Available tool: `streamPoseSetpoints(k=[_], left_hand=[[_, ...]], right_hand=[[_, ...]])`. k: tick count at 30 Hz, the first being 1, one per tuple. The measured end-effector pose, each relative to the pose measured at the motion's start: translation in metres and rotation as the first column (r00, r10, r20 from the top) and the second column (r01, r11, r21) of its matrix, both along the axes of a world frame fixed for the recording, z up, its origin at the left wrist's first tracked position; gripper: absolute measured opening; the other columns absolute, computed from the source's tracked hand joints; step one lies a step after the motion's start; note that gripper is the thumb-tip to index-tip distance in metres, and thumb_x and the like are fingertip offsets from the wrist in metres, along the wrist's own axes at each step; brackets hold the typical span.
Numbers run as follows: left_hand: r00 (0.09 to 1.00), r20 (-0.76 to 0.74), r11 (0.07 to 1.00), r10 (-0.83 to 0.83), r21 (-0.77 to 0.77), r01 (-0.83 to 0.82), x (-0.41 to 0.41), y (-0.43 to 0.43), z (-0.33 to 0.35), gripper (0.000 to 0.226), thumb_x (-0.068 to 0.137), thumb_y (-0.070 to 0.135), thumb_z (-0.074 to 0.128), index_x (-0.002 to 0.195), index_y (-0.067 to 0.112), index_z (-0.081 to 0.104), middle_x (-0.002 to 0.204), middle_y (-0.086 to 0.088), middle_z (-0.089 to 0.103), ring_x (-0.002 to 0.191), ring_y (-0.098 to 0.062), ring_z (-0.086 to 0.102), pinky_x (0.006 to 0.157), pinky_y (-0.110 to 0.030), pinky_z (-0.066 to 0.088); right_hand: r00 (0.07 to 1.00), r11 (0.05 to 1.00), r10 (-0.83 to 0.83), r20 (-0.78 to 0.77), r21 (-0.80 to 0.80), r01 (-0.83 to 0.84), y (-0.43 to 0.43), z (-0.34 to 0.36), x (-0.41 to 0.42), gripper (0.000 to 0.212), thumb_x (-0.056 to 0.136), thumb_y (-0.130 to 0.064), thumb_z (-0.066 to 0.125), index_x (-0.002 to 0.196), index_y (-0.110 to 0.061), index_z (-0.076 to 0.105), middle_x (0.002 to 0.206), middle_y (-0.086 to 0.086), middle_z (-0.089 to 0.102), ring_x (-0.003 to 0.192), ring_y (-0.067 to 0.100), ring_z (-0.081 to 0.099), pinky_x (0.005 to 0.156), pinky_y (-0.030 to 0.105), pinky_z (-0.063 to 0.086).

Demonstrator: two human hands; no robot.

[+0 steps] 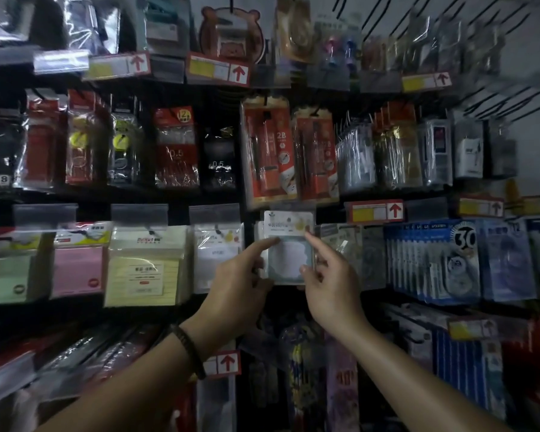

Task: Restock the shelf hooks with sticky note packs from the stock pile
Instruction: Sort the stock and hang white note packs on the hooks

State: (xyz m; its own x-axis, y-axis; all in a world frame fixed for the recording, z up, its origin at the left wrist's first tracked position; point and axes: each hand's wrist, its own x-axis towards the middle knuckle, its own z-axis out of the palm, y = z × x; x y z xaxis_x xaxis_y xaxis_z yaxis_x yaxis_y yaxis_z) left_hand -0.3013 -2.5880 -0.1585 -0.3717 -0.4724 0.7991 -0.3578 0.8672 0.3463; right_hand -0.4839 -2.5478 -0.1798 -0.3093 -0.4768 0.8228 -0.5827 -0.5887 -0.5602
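Both hands hold one pack (289, 254) up in front of the third shelf row, approx. in the middle. It is between a white pack (215, 260) on the left and clear bags (343, 244) on the right. The left hand (237, 285) grips the pack's lower left corner w/ curled fingers, and its index finger lies straight along the left edge. The right hand (331, 285) pinches the lower right edge, thumb on the front, index finger pointing up to the top right corner.

Progress, as I judge it: this row is partly filled already, since a pink pack (77, 266), a yellow pack (144, 266) and the white one hang to the left. The held pack is at its place but prob. not yet hung, because both hands carry it. How many packs are left I cannot say, as the stock pile is not in view.

The hook is hidden behind the pack, so I cannot tell if the hole is on it. The print on the pack is too blurred to read. The picture is dark, and the low row is hard to make out.
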Motion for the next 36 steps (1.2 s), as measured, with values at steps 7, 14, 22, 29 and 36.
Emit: streamPoseSetpoints(k=[7, 14, 22, 29, 36], left_hand=[[0.996, 0.084, 0.997, 0.029, -0.073, -0.023, -0.002, -0.002, 0.001, 0.087, 0.097, 0.007, 0.072, 0.163, 0.045, 0.029, 0.104, 0.011, 0.061, 0.087, -0.007, 0.065, 0.080, -0.023, 0.060], [0.989, 0.146, 0.999, -0.033, -0.001, 0.034, -0.002, 0.006, 0.019, 0.089, 0.098, 0.007, 0.071, 0.166, 0.041, 0.025, 0.107, 0.007, 0.060, 0.079, 0.001, 0.069, 0.070, -0.015, 0.057], [0.977, 0.067, 0.957, -0.203, 0.227, 0.183, -0.002, 0.015, 0.029, 0.084, 0.097, 0.011, 0.075, 0.164, 0.036, 0.032, 0.109, -0.002, 0.067, 0.085, -0.017, 0.077, 0.080, -0.042, 0.066], [0.970, 0.244, 0.996, -0.020, 0.084, -0.001, -0.008, 0.000, 0.027, 0.080, 0.098, 0.022, 0.072, 0.165, 0.034, 0.031, 0.087, 0.010, 0.063, 0.071, 0.001, 0.062, 0.062, -0.013, 0.051], [0.943, 0.322, 0.996, 0.083, -0.003, -0.086, -0.015, -0.013, 0.030, 0.073, 0.098, 0.028, 0.073, 0.160, 0.031, 0.034, 0.098, 0.007, 0.064, 0.085, -0.012, 0.062, 0.068, -0.013, 0.046]], right_hand=[[0.999, 1.000, -0.017, -0.040, 0.014, 0.017, -0.007, -0.001, -0.011, 0.067, 0.102, -0.007, 0.065, 0.154, -0.045, 0.046, 0.139, -0.009, 0.063, 0.087, 0.005, 0.054, 0.075, 0.015, 0.048], [1.000, 0.999, 0.003, -0.027, 0.044, -0.002, -0.003, 0.013, -0.016, 0.062, 0.102, -0.007, 0.061, 0.154, -0.038, 0.050, 0.125, -0.001, 0.070, 0.080, -0.007, 0.044, 0.071, 0.015, 0.038], [0.996, 0.988, 0.042, 0.073, 0.146, -0.052, 0.009, 0.039, -0.022, 0.057, 0.096, 0.000, 0.053, 0.146, -0.026, 0.062, 0.123, -0.005, 0.071, 0.072, 0.010, 0.066, 0.054, 0.024, 0.051], [0.974, 0.963, -0.144, -0.177, 0.203, 0.180, 0.015, 0.031, -0.005, 0.057, 0.100, -0.019, 0.070, 0.154, -0.022, 0.053, 0.136, -0.008, 0.064, 0.113, 0.009, 0.066, 0.063, -0.001, 0.043], [0.935, 0.900, -0.165, -0.313, 0.341, 0.273, -0.008, 0.024, 0.008, 0.088, 0.098, -0.028, 0.069, 0.161, -0.058, 0.015, 0.133, 0.004, 0.040, 0.121, 0.030, 0.057, 0.103, 0.042, 0.055]])
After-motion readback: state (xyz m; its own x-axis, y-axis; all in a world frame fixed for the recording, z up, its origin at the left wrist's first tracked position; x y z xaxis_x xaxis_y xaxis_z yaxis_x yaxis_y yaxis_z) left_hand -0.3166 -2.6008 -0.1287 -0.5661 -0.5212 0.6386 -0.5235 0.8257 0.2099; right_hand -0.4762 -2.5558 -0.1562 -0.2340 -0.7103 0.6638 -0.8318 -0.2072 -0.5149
